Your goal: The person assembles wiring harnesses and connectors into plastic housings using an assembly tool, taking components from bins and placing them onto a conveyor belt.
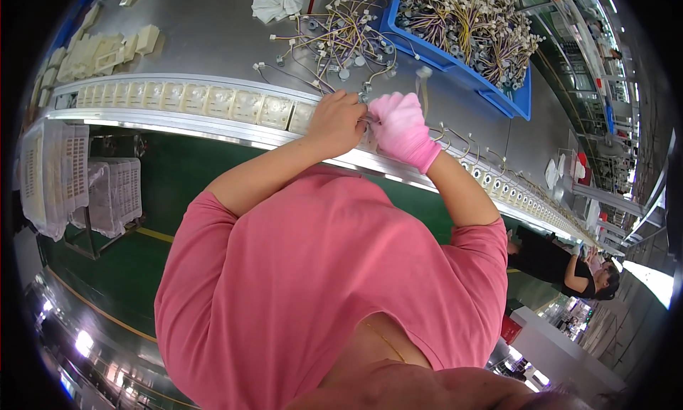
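Observation:
My bare left hand is over the metal rail, its fingers curled together. Right beside it, my right hand wears a pink glove and is closed in a pinch. Between the two hands shows a bit of a small grey part with wire; the fingers hide the rest, so what each grips cannot be made out. Left of my hands, a row of cream square housings sits in the rail. To their right, housings with dark round holes have thin wires rising from them.
Beyond my hands lies a loose heap of wired parts with white plugs and round grey ends. A blue bin holds many more. A white cloth, stacked cream housings and clear crates are leftward. A co-worker stands farther down the line.

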`<state>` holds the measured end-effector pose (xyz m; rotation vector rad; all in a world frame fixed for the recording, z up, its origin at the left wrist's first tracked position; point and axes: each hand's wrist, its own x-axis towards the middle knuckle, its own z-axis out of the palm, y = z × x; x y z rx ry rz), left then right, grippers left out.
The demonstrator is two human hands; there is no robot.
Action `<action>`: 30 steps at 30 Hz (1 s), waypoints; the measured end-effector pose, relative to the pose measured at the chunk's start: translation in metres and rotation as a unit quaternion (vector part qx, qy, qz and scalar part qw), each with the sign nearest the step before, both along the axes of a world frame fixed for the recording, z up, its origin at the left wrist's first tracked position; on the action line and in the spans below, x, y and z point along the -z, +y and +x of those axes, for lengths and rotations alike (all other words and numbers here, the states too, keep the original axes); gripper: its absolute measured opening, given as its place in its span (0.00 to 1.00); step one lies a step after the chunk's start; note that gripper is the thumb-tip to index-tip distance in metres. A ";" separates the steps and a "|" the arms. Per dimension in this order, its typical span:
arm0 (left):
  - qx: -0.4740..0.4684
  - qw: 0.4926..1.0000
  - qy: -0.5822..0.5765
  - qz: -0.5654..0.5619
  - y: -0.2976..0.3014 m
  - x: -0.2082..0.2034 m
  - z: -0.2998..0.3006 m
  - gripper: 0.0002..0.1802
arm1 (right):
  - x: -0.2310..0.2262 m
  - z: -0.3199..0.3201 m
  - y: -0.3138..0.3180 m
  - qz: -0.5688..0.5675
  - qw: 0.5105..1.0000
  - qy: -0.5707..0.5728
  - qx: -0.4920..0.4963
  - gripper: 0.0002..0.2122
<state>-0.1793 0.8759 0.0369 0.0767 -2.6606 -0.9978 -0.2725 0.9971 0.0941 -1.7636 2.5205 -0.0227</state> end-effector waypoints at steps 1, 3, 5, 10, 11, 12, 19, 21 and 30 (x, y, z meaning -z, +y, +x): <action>-0.006 1.000 -0.005 0.000 0.001 -0.002 0.000 0.06 | -0.001 0.000 0.000 0.001 1.000 -0.001 -0.003 0.02; -0.016 1.000 -0.010 0.001 0.003 -0.003 0.000 0.06 | -0.004 0.002 0.001 -0.017 1.000 0.012 -0.016 0.02; -0.017 1.000 -0.026 0.004 0.004 -0.004 -0.001 0.04 | -0.005 0.000 0.002 0.014 1.000 0.008 -0.012 0.04; -0.025 0.999 -0.035 0.000 0.006 -0.009 -0.001 0.05 | -0.002 -0.001 0.003 0.036 0.998 0.019 -0.042 0.05; -0.023 0.999 -0.036 -0.003 0.005 -0.009 0.000 0.05 | -0.002 -0.002 0.004 0.035 0.998 0.019 -0.044 0.05; -0.025 0.999 -0.036 -0.004 0.002 -0.007 0.000 0.05 | -0.001 -0.003 0.006 0.032 0.998 0.019 -0.040 0.05; 0.031 0.999 0.019 -0.017 -0.002 -0.002 0.008 0.10 | -0.005 0.001 0.007 0.023 0.999 -0.031 0.024 0.05; 0.034 0.999 0.017 -0.015 -0.003 -0.002 0.006 0.10 | -0.002 -0.001 0.008 0.004 0.999 -0.035 0.029 0.05; 0.055 0.998 0.021 -0.019 -0.003 -0.005 0.004 0.11 | -0.006 -0.007 -0.002 0.108 0.993 -0.014 0.043 0.03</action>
